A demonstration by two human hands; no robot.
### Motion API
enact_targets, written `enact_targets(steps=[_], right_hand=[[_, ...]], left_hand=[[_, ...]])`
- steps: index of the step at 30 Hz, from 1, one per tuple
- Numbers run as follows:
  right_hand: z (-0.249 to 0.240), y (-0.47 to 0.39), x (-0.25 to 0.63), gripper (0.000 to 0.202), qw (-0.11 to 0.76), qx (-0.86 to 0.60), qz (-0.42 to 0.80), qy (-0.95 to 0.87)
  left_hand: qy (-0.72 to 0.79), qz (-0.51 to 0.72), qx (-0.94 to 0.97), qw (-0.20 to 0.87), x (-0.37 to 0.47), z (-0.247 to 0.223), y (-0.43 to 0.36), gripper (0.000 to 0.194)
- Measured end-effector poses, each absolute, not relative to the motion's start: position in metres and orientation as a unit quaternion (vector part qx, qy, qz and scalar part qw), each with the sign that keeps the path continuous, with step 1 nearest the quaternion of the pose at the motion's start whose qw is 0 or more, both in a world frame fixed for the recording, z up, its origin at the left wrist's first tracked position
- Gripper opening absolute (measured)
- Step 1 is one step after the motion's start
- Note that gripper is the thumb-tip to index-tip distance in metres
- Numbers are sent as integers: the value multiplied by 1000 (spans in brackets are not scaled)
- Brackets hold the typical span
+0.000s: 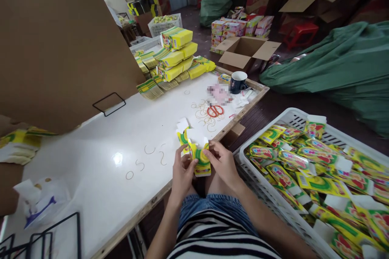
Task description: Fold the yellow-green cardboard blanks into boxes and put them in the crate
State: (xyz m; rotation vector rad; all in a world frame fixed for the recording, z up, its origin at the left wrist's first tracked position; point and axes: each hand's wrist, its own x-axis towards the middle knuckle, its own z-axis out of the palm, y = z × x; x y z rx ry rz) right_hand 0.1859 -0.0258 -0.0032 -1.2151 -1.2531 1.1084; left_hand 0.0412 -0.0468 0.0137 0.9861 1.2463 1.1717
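Between my two hands, just over the table's front edge, is a yellow and green printed carton point(200, 161) with its white end flaps standing up. My left hand point(183, 170) grips the carton's left side with bent fingers. On the right side, my right hand point(223, 162) pinches it near the flaps. Another yellow carton point(181, 135) with a white flap shows just behind it, partly hidden; I cannot tell whether it is held too. To my right stands a white plastic basket point(243, 154) heaped with similar cartons point(291, 160).
Bundles of flat yellow cartons point(176, 54) are stacked at the table's far end. On the white table point(106, 162) lie rubber bands point(139, 165), orange-handled scissors point(215, 111) and a dark mug point(238, 83). A large cardboard sheet point(60, 40) rises at left; an open box point(246, 50) stands beyond.
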Motion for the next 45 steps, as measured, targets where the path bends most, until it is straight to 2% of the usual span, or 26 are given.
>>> enact_targets(steps=[2, 5, 9, 12, 14, 18, 20, 24, 28, 33, 41, 45], right_hand=[[-2, -24, 191, 40, 520, -461, 502, -515], [3, -20, 199, 40, 500, -396, 562, -527], [8, -14, 209, 31, 436, -362, 623, -539], [10, -10, 215, 31, 413, -361, 620, -560], [10, -9, 216, 32, 415, -366, 583, -595], [8, -9, 213, 27, 457, -385, 529, -602], [6, -7, 212, 39, 470, -388, 529, -591], [8, -4, 217, 36, 463, -401, 497, -614], [16, -3, 218, 33, 359, -411, 567, -616], [24, -2, 213, 36, 280, -504, 452, -680], [24, 0, 221, 38, 342, -387, 594, -616], [20, 0, 217, 34, 328, -439, 533, -645]], left_hand=[[504, 476, 433, 577, 35, 22, -48, 70], [464, 443, 440, 628, 27, 33, -50, 75], [429, 410, 420, 686, 23, 39, -53, 59], [410, 403, 407, 709, 25, 37, -54, 45], [405, 403, 404, 714, 26, 34, -54, 49], [409, 413, 400, 709, 27, 31, -51, 80], [423, 416, 407, 695, 27, 30, -49, 74], [473, 431, 437, 632, 27, 24, -46, 51], [494, 434, 460, 596, 31, 17, -46, 49], [477, 425, 463, 614, 34, 19, -47, 52], [496, 428, 468, 594, 30, 26, -47, 50], [481, 437, 459, 606, 35, 27, -47, 53]])
